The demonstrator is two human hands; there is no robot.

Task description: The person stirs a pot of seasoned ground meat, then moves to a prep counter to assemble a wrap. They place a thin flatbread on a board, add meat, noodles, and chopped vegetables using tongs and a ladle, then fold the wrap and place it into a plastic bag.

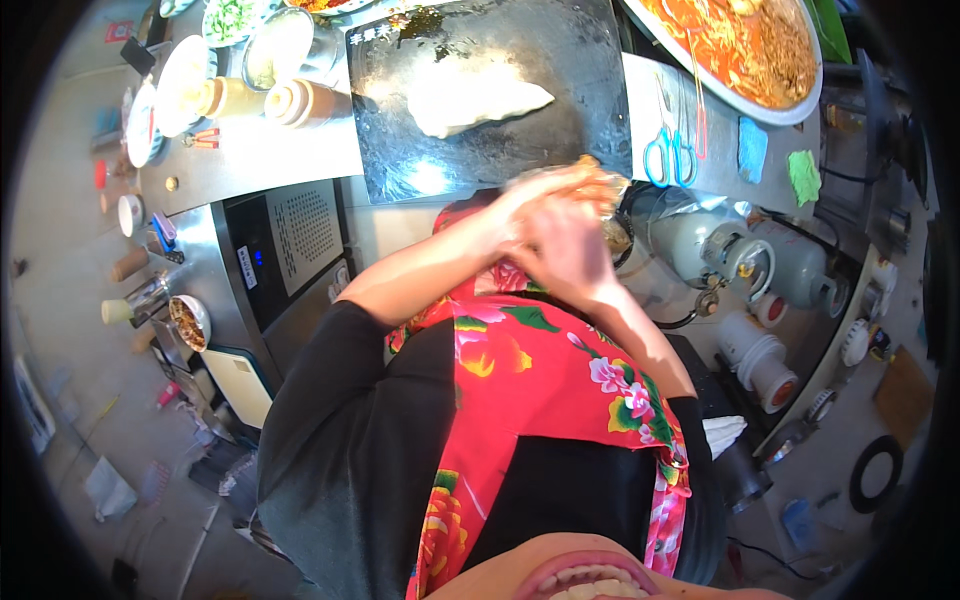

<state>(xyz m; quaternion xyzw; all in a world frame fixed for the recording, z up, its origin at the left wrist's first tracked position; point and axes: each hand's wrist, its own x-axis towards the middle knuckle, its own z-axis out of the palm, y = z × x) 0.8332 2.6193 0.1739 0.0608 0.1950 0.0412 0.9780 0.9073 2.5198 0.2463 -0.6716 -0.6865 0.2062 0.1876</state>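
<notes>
In front of my chest, my two hands are close together near the right front corner of a dark griddle (590,130). My left hand (540,192) is closed around an orange-brown piece of food (592,180) in a clear plastic bag (622,186). Just below it, my right hand (572,245) is blurred with its fingers curled in, pressed up to the left hand. What those fingers grip is hidden. A white, folded sheet that looks like dough (470,100) lies on the griddle, tapering to a point at its right.
Blue-handled scissors (668,155), red-handled tongs (700,140), a blue cloth (752,150) and a green cloth (803,177) lie right of the griddle, below a large tray of red, saucy food (815,75). Squeeze bottles (295,103) stand left. Gas cylinders (690,235) are under the counter.
</notes>
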